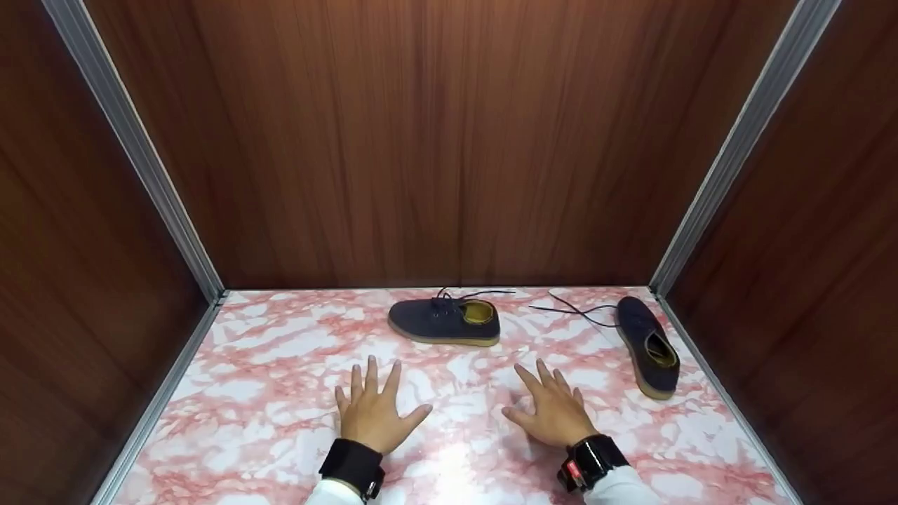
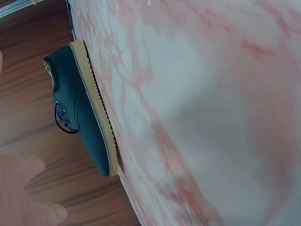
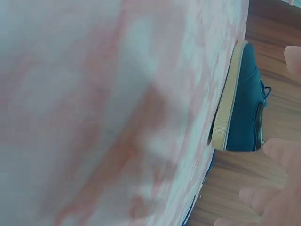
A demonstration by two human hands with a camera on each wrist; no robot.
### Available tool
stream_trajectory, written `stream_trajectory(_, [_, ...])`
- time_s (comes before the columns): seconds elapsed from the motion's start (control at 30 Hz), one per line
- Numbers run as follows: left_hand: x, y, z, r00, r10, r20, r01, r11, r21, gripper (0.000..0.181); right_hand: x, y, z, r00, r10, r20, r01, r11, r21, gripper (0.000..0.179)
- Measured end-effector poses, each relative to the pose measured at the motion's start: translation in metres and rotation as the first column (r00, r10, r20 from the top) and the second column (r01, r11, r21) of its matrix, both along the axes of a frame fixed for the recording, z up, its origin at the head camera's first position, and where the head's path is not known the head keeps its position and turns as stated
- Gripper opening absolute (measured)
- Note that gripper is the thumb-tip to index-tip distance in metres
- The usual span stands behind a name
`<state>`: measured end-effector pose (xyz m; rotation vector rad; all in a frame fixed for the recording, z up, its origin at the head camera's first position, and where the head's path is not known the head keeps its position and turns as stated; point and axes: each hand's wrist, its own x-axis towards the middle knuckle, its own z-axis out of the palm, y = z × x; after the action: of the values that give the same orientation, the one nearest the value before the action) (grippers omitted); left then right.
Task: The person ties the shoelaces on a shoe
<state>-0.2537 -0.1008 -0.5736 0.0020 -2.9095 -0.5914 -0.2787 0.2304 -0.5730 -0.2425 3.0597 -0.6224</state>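
A dark navy lace-up shoe [image 1: 428,321] sits upright near the back of the surface, its toe to the left and its laces trailing back. Another such shoe [image 1: 640,340] stands at the right side with its toe toward the back wall and its lace stretched out leftward. My left hand [image 1: 375,414] is held with fingers spread, in front of the middle shoe and holding nothing. Fingers spread too, my right hand [image 1: 554,414] lies between the two shoes, nearer the front. Both wrist views show a shoe's tan sole [image 2: 96,108] side-on, beyond the fingertips [image 3: 277,153].
Pink-and-white marbled tabletop [image 1: 280,393] lies under everything. Brown wood-grain panels [image 1: 449,140] close it in at the back, left and right. Grey metal posts [image 1: 140,154] rise at the back corners. Each wrist wears a black band [image 1: 351,466].
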Motion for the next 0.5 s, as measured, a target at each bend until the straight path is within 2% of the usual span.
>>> stream_trajectory(0.23, [-0.018, 0.013, 0.004, 0.997, -0.029, 0.076, 0.027, 0.999, 0.038, 0.102, -0.027, -0.013, 0.005, 0.998, 0.047, 0.036, -0.045, 0.998, -0.038, 0.085])
stream_trajectory(0.5, [-0.048, 0.028, 0.009, 0.99, -0.039, 0.132, 0.033, 0.998, 0.053, 0.101, -0.06, -0.031, 0.018, 0.992, 0.092, 0.088, -0.077, 0.984, -0.158, 0.079])
